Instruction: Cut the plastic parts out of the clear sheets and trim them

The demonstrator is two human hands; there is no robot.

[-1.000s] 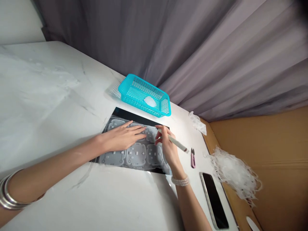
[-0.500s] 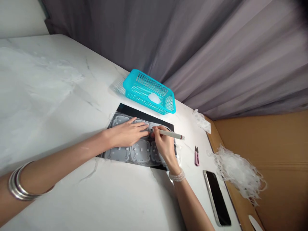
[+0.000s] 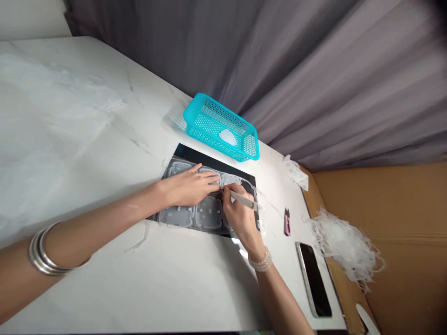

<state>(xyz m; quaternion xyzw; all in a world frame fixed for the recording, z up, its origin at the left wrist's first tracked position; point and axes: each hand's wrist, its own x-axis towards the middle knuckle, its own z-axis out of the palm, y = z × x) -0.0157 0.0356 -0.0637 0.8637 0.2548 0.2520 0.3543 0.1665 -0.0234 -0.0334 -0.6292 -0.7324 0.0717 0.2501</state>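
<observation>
A translucent plastic sheet with moulded rounded-square shapes (image 3: 208, 212) lies over a black board (image 3: 213, 163) on the white marbled table. My left hand (image 3: 190, 186) rests on the sheet with its fingers spread. Close to its fingertips, my right hand (image 3: 240, 210) is closed round a light-coloured pen-like tool (image 3: 244, 200), whose tip meets the sheet near the middle; the tip itself is partly hidden by the fingers.
Behind the board stands a turquoise basket (image 3: 195, 116) holding a white piece. To the right are pink-handled snips (image 3: 287, 223), a phone (image 3: 314, 279), a clear plastic piece (image 3: 296, 173) and a heap of clear scraps (image 3: 345, 244). Clear film (image 3: 52, 107) lies left.
The view has shifted slightly. The pen-like tool in my right hand now points more towards me at its rear end. My left hand stays spread on the sheet.
</observation>
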